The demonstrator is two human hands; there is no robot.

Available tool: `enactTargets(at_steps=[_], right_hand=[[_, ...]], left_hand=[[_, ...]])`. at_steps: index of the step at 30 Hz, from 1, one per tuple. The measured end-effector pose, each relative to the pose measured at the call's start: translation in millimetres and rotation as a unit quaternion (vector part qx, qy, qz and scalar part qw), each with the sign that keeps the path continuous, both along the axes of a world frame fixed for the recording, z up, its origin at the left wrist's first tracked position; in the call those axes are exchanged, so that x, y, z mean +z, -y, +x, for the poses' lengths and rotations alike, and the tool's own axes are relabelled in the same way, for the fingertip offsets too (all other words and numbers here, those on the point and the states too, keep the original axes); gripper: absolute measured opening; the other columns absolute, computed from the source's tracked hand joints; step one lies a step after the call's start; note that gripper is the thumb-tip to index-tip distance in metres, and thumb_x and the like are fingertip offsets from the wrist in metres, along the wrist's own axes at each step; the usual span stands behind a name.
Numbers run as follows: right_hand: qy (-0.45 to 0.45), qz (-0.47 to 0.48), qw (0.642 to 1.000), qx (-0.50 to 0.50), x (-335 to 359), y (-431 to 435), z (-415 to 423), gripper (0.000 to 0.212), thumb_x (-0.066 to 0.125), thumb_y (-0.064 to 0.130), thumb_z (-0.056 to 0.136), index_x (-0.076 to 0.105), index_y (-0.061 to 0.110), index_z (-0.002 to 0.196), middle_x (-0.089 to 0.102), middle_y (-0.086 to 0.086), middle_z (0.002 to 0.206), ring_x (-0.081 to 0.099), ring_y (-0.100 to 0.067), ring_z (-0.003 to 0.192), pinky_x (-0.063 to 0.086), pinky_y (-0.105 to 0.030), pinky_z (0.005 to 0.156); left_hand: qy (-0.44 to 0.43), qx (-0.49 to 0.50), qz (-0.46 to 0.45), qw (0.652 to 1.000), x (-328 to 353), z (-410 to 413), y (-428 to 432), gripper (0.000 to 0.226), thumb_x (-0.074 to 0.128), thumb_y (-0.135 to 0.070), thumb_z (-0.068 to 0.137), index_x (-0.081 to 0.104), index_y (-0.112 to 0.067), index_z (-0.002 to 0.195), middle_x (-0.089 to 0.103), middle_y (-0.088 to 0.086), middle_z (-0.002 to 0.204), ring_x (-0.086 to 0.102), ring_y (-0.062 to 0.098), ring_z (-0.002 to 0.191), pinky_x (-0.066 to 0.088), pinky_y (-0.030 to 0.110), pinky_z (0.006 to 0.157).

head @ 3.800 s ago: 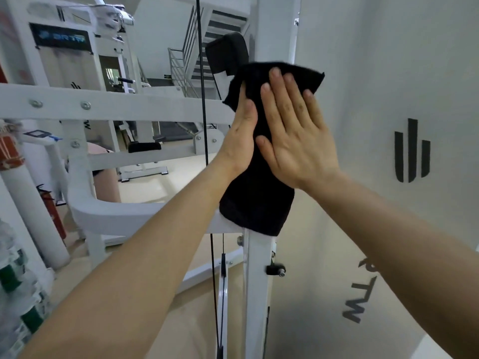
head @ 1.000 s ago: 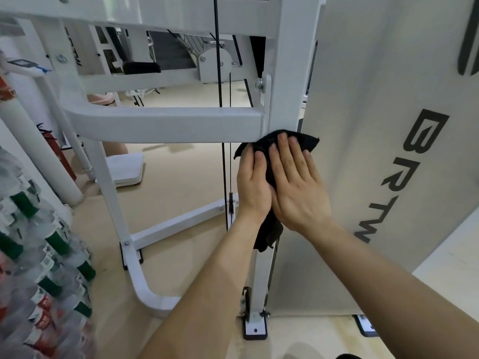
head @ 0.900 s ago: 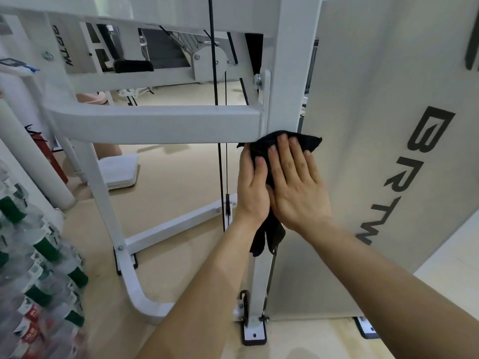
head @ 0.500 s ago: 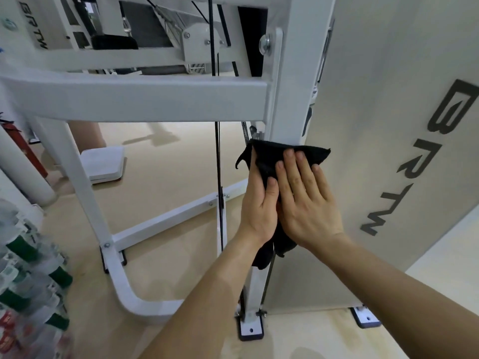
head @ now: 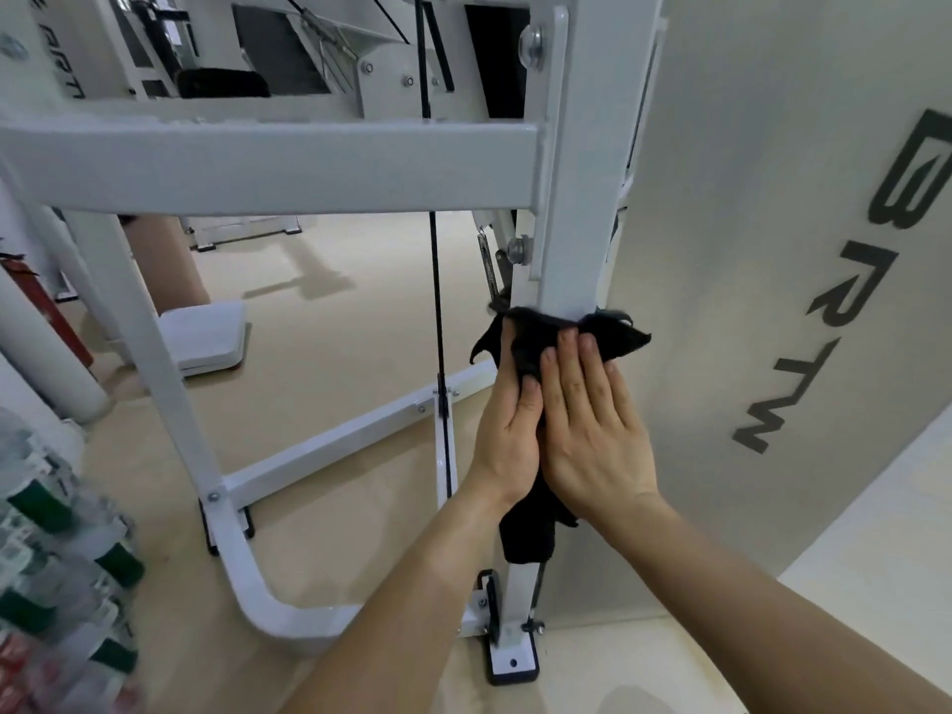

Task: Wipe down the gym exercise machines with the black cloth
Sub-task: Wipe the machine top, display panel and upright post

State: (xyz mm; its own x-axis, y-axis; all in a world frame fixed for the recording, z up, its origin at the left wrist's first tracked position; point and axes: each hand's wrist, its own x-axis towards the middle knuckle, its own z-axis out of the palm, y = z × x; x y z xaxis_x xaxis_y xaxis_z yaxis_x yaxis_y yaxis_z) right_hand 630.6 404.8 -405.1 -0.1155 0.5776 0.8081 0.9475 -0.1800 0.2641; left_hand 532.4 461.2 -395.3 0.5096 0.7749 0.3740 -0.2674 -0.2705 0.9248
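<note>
**Wipe-down of a machine upright, lower section**

Large white side panel (head: pixel 747 301) lettered BRTW at right; just beside it, white upright post (head: pixel 572 224) joined to horizontal cross beam (head: pixel 283 167) above. Black cloth (head: pixel 613 342) wrapped over the post below the joint, one end hanging toward the foot plate (head: pixel 512 664). Left hand (head: pixel 510 435) and right hand (head: pixel 592 440) side by side on the cloth, pressing it to the post; grip of both spread flat, fingers straight, clamped round nothing; left thumb hidden. Step in hand, by judgement: likely a stroke down the post. For a good pass: keep even pressure from both palms, keep cloth folded round front and side faces, carry on down to the foot plate, stay off the black cable (head: pixel 437 280) at left, then gather the hanging end before shifting to the next member.
</note>
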Motion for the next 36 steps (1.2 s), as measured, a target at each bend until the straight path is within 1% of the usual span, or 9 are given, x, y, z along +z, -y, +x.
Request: enactTargets(at_steps=[3, 8, 14, 18, 20, 24, 29, 34, 36], right_hand=[[0.011, -0.029, 0.999, -0.009, -14, 7, 1, 0.064, 0.028, 0.020, 0.101, 0.006, 0.000, 0.158, -0.005, -0.018, 0.166, 0.001, -0.032, 0.154, 0.006, -0.045, 0.126], [-0.005, -0.002, 1.000, -0.004, -4, -1, 2, 0.066, 0.029, 0.022, 0.101, 0.004, 0.001, 0.158, -0.008, -0.017, 0.165, -0.002, -0.030, 0.154, 0.005, -0.044, 0.126], [-0.055, 0.028, 0.998, 0.017, -39, -17, -1, 0.069, 0.030, 0.023, 0.103, -0.008, 0.002, 0.156, -0.020, -0.016, 0.164, -0.010, -0.031, 0.153, 0.001, -0.045, 0.126], [-0.044, 0.034, 0.997, 0.046, -72, -19, 6, 0.061, 0.017, 0.029, 0.108, -0.008, 0.003, 0.157, -0.020, -0.016, 0.164, -0.011, -0.031, 0.153, -0.002, -0.045, 0.125], [-0.033, 0.031, 0.998, 0.050, -93, -18, 9, 0.060, 0.016, 0.029, 0.109, -0.006, 0.002, 0.157, -0.017, -0.016, 0.165, -0.009, -0.031, 0.154, -0.001, -0.045, 0.125], [-0.006, 0.003, 0.999, 0.043, -124, -13, 13, 0.062, 0.022, 0.031, 0.108, -0.001, 0.001, 0.158, -0.011, -0.018, 0.165, -0.005, -0.034, 0.154, 0.001, -0.047, 0.125], [0.006, -0.012, 0.999, 0.043, -104, -3, 13, 0.076, 0.044, 0.032, 0.101, 0.005, 0.000, 0.158, -0.006, -0.020, 0.165, 0.000, -0.034, 0.154, 0.006, -0.046, 0.126], [-0.017, 0.041, 0.998, 0.050, -66, -16, 8, 0.065, 0.027, 0.028, 0.105, 0.000, 0.001, 0.157, 0.006, -0.021, 0.163, -0.006, -0.031, 0.154, 0.004, -0.045, 0.126], [-0.005, 0.045, 0.998, 0.049, -71, -18, 12, 0.067, 0.029, 0.031, 0.105, 0.000, 0.002, 0.157, -0.003, -0.022, 0.165, -0.006, -0.030, 0.154, 0.004, -0.044, 0.126]], left_hand=[[-0.022, 0.007, 0.012, 1.000, -9, -5, -2, 0.063, 0.035, -0.035, 0.102, 0.017, -0.015, 0.160, 0.035, -0.004, 0.160, 0.031, 0.005, 0.147, 0.020, 0.043, 0.125], [-0.023, 0.004, 0.067, 0.997, 15, -2, -18, 0.061, 0.034, -0.035, 0.104, 0.019, -0.015, 0.160, 0.036, 0.000, 0.160, 0.032, 0.011, 0.148, 0.022, 0.046, 0.124], [-0.027, -0.006, 0.064, 0.998, -22, 0, -16, 0.066, 0.031, -0.043, 0.103, 0.009, -0.021, 0.161, 0.033, -0.005, 0.161, 0.030, 0.007, 0.148, 0.022, 0.045, 0.124], [-0.038, 0.001, 0.063, 0.997, -54, 3, -18, 0.067, 0.030, -0.049, 0.104, 0.004, -0.027, 0.161, 0.026, -0.008, 0.164, 0.025, 0.008, 0.150, 0.020, 0.049, 0.123], [-0.053, 0.008, 0.063, 0.997, -73, 2, -16, 0.066, 0.028, -0.049, 0.104, 0.003, -0.027, 0.161, 0.024, -0.009, 0.164, 0.025, 0.008, 0.150, 0.021, 0.047, 0.123], [-0.104, 0.015, 0.068, 0.992, -102, -4, -15, 0.062, 0.025, -0.047, 0.105, 0.002, -0.032, 0.161, 0.023, -0.017, 0.163, 0.027, 0.000, 0.147, 0.025, 0.030, 0.120], [-0.129, 0.016, 0.115, 0.985, -80, -11, -19, 0.068, 0.021, -0.055, 0.101, 0.000, -0.030, 0.161, 0.012, -0.018, 0.166, 0.017, -0.006, 0.149, 0.021, 0.019, 0.118], [-0.062, 0.009, 0.098, 0.993, -53, 1, -21, 0.064, 0.024, -0.044, 0.105, 0.002, -0.022, 0.161, 0.017, -0.015, 0.165, 0.019, -0.002, 0.150, 0.020, 0.025, 0.120], [-0.059, 0.010, 0.098, 0.993, -57, 2, -20, 0.064, 0.024, -0.045, 0.106, 0.002, -0.020, 0.161, 0.018, -0.012, 0.166, 0.019, 0.000, 0.150, 0.020, 0.026, 0.120]])
